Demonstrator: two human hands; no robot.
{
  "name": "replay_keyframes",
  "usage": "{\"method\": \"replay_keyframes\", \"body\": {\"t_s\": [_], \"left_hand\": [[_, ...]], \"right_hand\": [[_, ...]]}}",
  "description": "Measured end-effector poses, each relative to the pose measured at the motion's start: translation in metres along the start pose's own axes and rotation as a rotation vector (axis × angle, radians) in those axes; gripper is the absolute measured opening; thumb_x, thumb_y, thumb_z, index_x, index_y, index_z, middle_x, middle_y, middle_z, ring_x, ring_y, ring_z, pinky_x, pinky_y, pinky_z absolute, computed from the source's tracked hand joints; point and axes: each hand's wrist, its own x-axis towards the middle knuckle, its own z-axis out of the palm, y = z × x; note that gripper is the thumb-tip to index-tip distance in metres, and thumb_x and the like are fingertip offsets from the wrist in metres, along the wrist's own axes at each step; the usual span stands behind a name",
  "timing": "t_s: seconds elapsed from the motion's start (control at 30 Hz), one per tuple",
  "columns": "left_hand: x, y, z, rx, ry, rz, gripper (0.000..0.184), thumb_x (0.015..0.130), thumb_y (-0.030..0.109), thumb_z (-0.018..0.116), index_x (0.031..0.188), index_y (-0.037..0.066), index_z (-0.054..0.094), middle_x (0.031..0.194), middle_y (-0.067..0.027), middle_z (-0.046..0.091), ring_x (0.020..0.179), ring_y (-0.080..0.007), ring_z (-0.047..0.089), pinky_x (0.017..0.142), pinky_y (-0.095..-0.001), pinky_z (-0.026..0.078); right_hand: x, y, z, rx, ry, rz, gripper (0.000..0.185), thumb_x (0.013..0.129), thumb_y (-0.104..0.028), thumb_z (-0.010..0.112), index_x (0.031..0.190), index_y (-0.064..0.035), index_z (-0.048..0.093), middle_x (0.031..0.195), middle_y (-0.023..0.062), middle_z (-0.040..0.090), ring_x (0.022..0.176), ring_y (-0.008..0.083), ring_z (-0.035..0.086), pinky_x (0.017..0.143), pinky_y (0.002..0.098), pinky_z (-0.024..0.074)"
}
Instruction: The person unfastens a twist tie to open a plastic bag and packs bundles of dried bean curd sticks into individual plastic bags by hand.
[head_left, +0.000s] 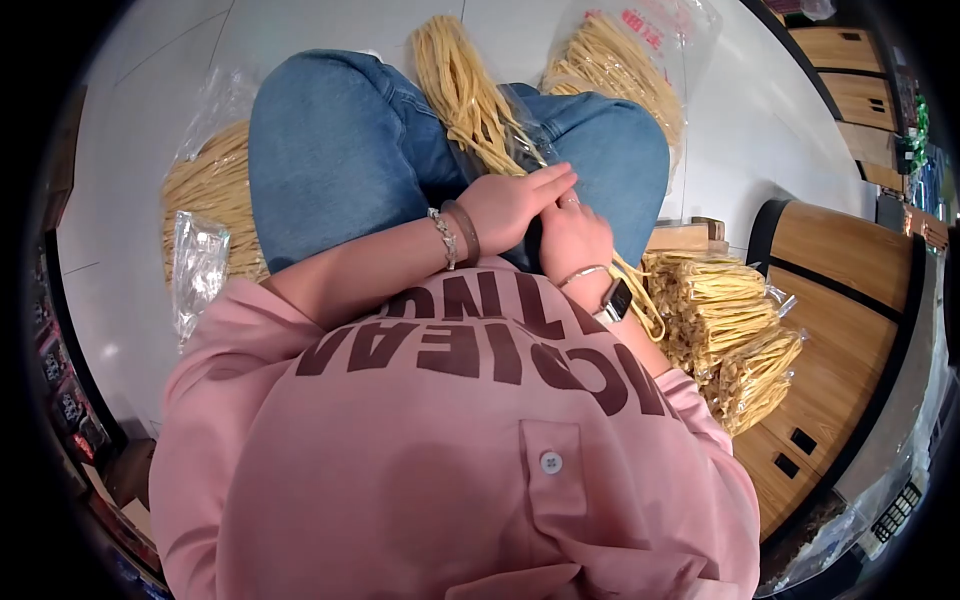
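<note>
A long bundle of pale yellow, dried-looking strips (455,85) lies between my knees, partly in a clear plastic bag. Its near end runs in under my hands. My left hand (510,207) reaches across with its fingers pressed together, the tips meeting my right hand at the strips. Closed in front of my belly, my right hand (577,240) has its fingers bent around the strips' near end; what lies inside the palm is hidden. A few loose strips (645,305) curl out beneath my right wrist.
Bagged yellow strips (215,190) lie left of my legs. Another bag of strips (620,70) is beyond my right knee. Several stacked bundles (725,335) stand at my right, beside wooden cabinets (830,320). Grey tiled floor (330,25) lies ahead.
</note>
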Motion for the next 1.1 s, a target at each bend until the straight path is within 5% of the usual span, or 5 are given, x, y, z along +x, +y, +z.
{"method": "replay_keyframes", "body": {"t_s": [0.4, 0.67, 0.87, 1.0, 1.1], "left_hand": [[-0.005, -0.078, 0.006, 0.053, 0.251, -0.165, 0.049, 0.076, 0.003, 0.046, 0.125, 0.010, 0.045, 0.127, -0.0131, 0.046, 0.107, -0.0290, 0.052, 0.087, -0.0338, 0.044], [-0.009, -0.079, 0.007, 0.068, 0.153, -0.202, 0.057, 0.072, -0.001, 0.047, 0.127, 0.010, 0.042, 0.127, -0.0140, 0.046, 0.111, -0.0294, 0.049, 0.089, -0.0333, 0.043], [-0.007, -0.072, 0.005, 0.068, 0.143, -0.232, 0.059, 0.069, -0.007, 0.041, 0.125, 0.011, 0.045, 0.125, -0.0128, 0.048, 0.109, -0.0295, 0.050, 0.090, -0.0338, 0.042], [-0.007, -0.076, 0.011, 0.059, 0.181, -0.230, 0.058, 0.069, -0.008, 0.038, 0.123, 0.011, 0.047, 0.124, -0.0134, 0.049, 0.108, -0.0297, 0.050, 0.091, -0.0334, 0.042], [-0.006, -0.077, 0.011, 0.063, 0.179, -0.236, 0.057, 0.070, -0.008, 0.038, 0.123, 0.011, 0.047, 0.124, -0.0133, 0.049, 0.108, -0.0294, 0.050, 0.091, -0.0331, 0.042]], "right_hand": [[0.078, -0.028, 0.060, -0.122, 0.025, -0.093, 0.023, 0.079, -0.014, 0.049, 0.099, -0.0057, 0.056, 0.087, 0.0075, 0.061, 0.069, 0.0214, 0.061, 0.061, 0.0322, 0.0468], [0.029, -0.046, 0.018, 0.041, -0.042, -0.135, 0.043, 0.075, -0.018, 0.058, 0.116, -0.0078, 0.050, 0.110, 0.0112, 0.054, 0.110, 0.0250, 0.047, 0.092, 0.0402, 0.0352], [0.003, -0.010, -0.055, 0.244, -0.130, -0.088, 0.053, 0.071, -0.019, 0.064, 0.120, -0.0105, 0.048, 0.106, 0.0101, 0.056, 0.100, 0.0253, 0.052, 0.086, 0.0390, 0.0390], [-0.001, 0.007, -0.057, 0.125, -0.457, 0.008, 0.048, 0.073, -0.021, 0.064, 0.116, -0.0092, 0.048, 0.084, 0.0120, 0.063, 0.078, 0.0289, 0.061, 0.066, 0.0377, 0.0479], [-0.004, 0.000, -0.028, 0.189, -0.441, 0.030, 0.040, 0.078, -0.020, 0.057, 0.114, -0.0080, 0.048, 0.073, 0.0133, 0.063, 0.068, 0.0314, 0.062, 0.060, 0.0401, 0.0485]]}}
